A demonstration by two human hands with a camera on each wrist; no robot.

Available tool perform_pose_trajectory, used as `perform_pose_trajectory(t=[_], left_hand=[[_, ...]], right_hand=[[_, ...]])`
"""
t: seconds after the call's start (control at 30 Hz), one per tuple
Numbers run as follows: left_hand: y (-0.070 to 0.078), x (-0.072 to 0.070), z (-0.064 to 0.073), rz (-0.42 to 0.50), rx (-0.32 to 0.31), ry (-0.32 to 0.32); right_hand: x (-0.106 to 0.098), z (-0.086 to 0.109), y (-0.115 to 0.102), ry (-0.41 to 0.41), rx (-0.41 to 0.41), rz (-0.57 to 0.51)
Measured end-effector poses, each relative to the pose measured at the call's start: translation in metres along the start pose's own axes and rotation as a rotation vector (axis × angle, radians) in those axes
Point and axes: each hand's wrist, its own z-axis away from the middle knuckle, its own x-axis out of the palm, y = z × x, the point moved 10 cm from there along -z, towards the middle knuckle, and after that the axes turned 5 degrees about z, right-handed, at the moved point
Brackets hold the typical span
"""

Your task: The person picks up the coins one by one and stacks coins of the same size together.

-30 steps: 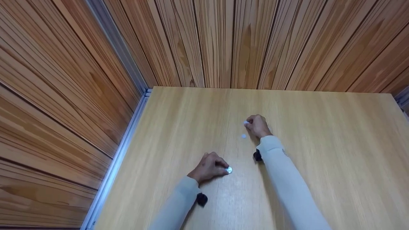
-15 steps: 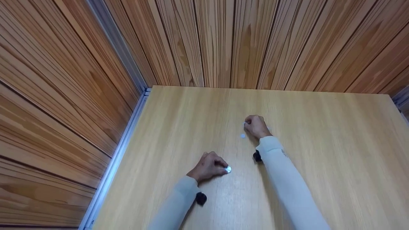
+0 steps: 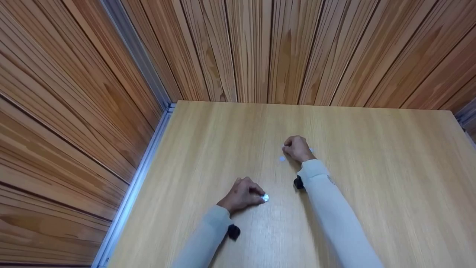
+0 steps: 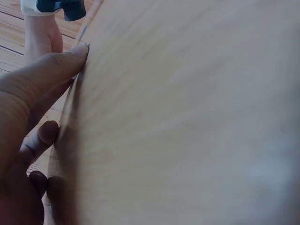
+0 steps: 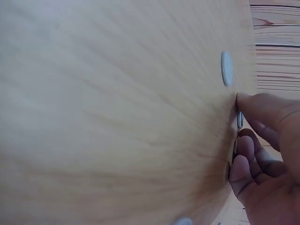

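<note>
My left hand point(image 3: 243, 193), nearer to me on the table, pinches a shiny, pale round disc point(image 3: 265, 198) between thumb and fingers. In the left wrist view the left thumb point(image 4: 61, 65) mostly covers that disc. Farther off, my right hand point(image 3: 296, 148) has thumb and forefinger on another small whitish disc point(image 5: 240, 120), largely hidden by the fingers. One white disc point(image 3: 282, 158) lies flat on the table just short of the right fingertips. Another disc point(image 3: 311, 150) shows to the right of the right hand. Whether they are coins or plain tokens I cannot tell.
The discs lie on a light wooden table point(image 3: 372, 167). A wood-plank wall point(image 3: 290, 52) stands behind it, another on the left, with a metal rail point(image 3: 137, 178) along the table's left edge. Black wrist cameras point(image 3: 234, 232) hang under both sleeves.
The right hand has shifted slightly left and toward me, with its disc less visible. A disc right of it, hidden a second ago, has come into view. The left hand holds almost still.
</note>
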Motion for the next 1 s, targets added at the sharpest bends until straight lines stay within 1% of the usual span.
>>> perform_pose_trajectory(t=[0.1,0.3,0.47,0.7,0.93,1.0], left_hand=[[0.0,0.002,-0.001,-0.004,-0.001,0.0],[0.002,0.004,-0.002,-0.036,0.027,0.003],[0.004,0.006,-0.002,-0.041,0.025,-0.003],[0.002,0.005,-0.001,-0.032,-0.004,-0.009],[0.001,0.001,-0.001,-0.044,0.009,0.001],[0.001,0.0,-0.001,-0.043,0.003,-0.003]], right_hand=[[0.0,0.002,0.002,-0.005,0.013,0.002],[-0.004,0.005,0.0,0.031,-0.034,0.047],[-0.006,0.007,0.003,0.052,-0.017,0.041],[-0.006,0.011,0.008,0.05,-0.013,-0.016],[-0.008,0.017,0.011,0.032,-0.009,-0.092],[-0.009,0.018,0.011,0.019,-0.007,-0.128]])
